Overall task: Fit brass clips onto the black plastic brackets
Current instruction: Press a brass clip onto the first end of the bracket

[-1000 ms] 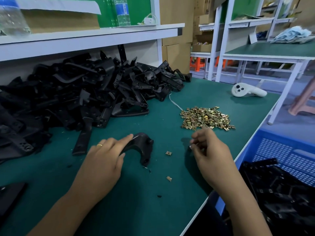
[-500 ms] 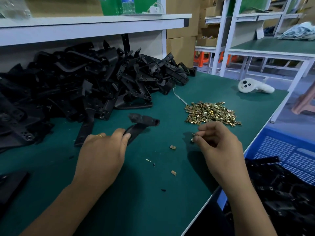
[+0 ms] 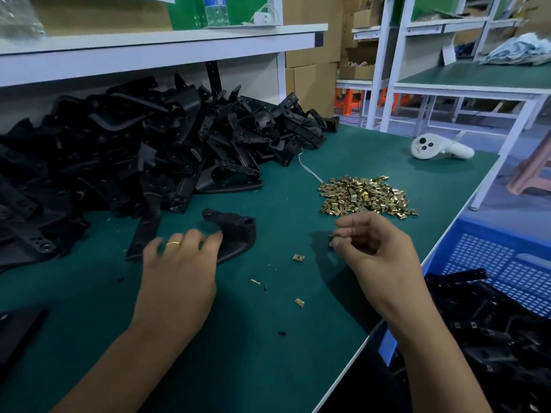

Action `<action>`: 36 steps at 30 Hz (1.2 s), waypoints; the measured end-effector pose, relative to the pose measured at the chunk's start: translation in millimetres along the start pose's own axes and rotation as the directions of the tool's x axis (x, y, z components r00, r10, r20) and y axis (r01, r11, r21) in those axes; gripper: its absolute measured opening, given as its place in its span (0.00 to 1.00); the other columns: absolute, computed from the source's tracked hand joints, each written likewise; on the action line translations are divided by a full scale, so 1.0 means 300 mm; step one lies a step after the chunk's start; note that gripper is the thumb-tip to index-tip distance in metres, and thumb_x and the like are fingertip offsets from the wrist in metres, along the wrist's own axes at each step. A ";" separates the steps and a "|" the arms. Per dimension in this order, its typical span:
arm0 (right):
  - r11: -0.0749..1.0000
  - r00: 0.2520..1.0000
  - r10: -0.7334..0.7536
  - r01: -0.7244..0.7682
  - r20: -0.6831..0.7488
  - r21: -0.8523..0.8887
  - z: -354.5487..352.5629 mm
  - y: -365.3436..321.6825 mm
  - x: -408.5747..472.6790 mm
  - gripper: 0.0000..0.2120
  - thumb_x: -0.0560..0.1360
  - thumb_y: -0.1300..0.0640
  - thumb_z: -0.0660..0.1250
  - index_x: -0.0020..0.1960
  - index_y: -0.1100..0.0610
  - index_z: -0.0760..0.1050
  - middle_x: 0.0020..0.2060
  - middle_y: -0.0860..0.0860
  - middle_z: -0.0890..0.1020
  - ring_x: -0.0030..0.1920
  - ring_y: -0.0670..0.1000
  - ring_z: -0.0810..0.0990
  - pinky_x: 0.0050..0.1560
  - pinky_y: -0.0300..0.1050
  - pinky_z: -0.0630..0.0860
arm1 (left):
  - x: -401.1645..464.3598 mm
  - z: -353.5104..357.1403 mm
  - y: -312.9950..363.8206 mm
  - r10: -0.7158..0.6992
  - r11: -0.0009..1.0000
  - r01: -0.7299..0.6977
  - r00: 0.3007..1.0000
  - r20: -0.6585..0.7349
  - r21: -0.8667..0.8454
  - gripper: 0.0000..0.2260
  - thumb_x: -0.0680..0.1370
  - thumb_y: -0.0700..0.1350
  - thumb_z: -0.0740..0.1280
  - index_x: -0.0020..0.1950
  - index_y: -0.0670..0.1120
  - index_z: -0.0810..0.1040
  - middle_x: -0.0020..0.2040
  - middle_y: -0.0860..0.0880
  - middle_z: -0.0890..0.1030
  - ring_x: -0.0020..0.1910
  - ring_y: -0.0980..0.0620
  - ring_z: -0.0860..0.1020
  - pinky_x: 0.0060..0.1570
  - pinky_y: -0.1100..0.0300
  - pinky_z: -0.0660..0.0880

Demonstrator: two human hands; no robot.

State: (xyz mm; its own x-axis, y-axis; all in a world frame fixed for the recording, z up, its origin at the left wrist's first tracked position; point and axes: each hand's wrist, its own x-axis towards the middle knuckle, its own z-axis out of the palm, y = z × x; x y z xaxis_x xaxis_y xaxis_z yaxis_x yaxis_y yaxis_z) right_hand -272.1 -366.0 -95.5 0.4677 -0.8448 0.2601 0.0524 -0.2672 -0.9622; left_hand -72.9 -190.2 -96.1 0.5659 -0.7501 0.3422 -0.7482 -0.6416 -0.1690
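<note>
Head view shows first the green table, which fills most of the frame from lower left to the right edge. On it, in the upper left, lies a big heap of black brackets, many pieces thrown over each other. At the lower right, beside the table edge, a blue crate holds more black brackets. A white controller rests on the far right part of the table.

Near the middle right is the pile of brass clips, spread flat. In the centre, one bracket lies alone on the table; its long axis seems to run from upper right down to lower left. The left hand rests over its lower left end, fingers curled on it, so it holds this bracket down. The right hand is to the right, well apart from the bracket and just below the clip pile. Its thumb and forefinger pinch a small clip, though the piece is tiny and partly hidden.

I judge that the clip must travel leftward to the free upper right end of the bracket, which points toward the right hand. Two loose clips lie between the hands.
</note>
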 end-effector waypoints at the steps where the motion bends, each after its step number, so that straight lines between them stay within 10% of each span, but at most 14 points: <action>1: 1.000 1.000 0.000 0.000 0.001 0.002 0.000 0.000 0.000 0.10 0.76 0.67 0.73 0.50 0.53 0.82 0.43 0.49 0.85 0.45 0.49 0.83 0.46 0.33 0.78 | 0.007 0.000 -0.001 0.029 0.994 -0.027 0.999 0.015 -0.107 0.31 0.73 0.30 0.64 0.74 0.50 0.75 0.61 0.51 0.78 0.61 0.46 0.76 0.68 0.45 0.67; 7: 1.000 0.998 0.022 -0.021 0.059 -0.023 0.010 0.003 0.002 0.10 0.75 0.66 0.75 0.50 0.52 0.82 0.43 0.49 0.85 0.45 0.50 0.84 0.48 0.38 0.80 | 0.007 -0.008 -0.006 0.063 0.771 -0.043 0.998 0.009 -0.635 0.16 0.74 0.31 0.62 0.48 0.50 0.82 0.48 0.55 0.77 0.47 0.53 0.76 0.48 0.54 0.73; 13: 0.957 0.986 0.101 -0.132 0.133 0.259 0.058 -0.025 -0.013 0.10 0.73 0.71 0.75 0.52 0.64 0.80 0.41 0.59 0.86 0.43 0.61 0.87 0.48 0.48 0.85 | -0.022 -0.019 -0.012 0.264 0.613 -0.102 0.961 0.081 -0.783 0.27 0.78 0.61 0.51 0.66 0.48 0.78 0.62 0.58 0.76 0.68 0.61 0.71 0.81 0.49 0.48; 16: 0.900 0.975 0.137 -0.196 0.173 0.390 0.095 -0.040 -0.029 0.09 0.74 0.74 0.73 0.53 0.69 0.78 0.42 0.64 0.85 0.44 0.61 0.88 0.45 0.46 0.85 | -0.018 -0.012 -0.006 0.270 0.630 -0.112 0.959 0.082 -0.768 0.31 0.74 0.73 0.57 0.72 0.60 0.72 0.69 0.70 0.67 0.75 0.71 0.56 0.81 0.56 0.44; 25: 0.867 0.947 0.222 -0.300 0.232 0.397 0.158 -0.049 -0.047 0.08 0.73 0.69 0.75 0.52 0.66 0.80 0.43 0.63 0.87 0.39 0.55 0.86 0.45 0.45 0.85 | -0.011 0.000 0.034 0.389 0.790 -0.441 0.898 -0.207 -0.427 0.31 0.75 0.68 0.67 0.70 0.48 0.75 0.62 0.57 0.75 0.67 0.55 0.72 0.80 0.42 0.52; 36: 0.802 0.924 0.268 -0.370 0.272 0.468 0.136 -0.045 -0.042 0.11 0.69 0.67 0.78 0.50 0.66 0.83 0.40 0.63 0.86 0.40 0.55 0.86 0.44 0.44 0.85 | -0.016 -0.017 0.040 0.411 0.815 -0.448 0.894 -0.179 -0.368 0.34 0.76 0.67 0.66 0.73 0.46 0.73 0.68 0.53 0.75 0.75 0.53 0.68 0.80 0.38 0.51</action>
State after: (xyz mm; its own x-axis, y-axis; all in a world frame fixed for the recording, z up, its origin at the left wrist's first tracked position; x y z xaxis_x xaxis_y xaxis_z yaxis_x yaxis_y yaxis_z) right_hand -242.8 -332.7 -89.1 0.6860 -0.7265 -0.0396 0.2820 0.3157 -0.9060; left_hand -86.4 -193.6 -95.0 0.1364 -0.9055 0.4018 -0.9906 -0.1275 0.0488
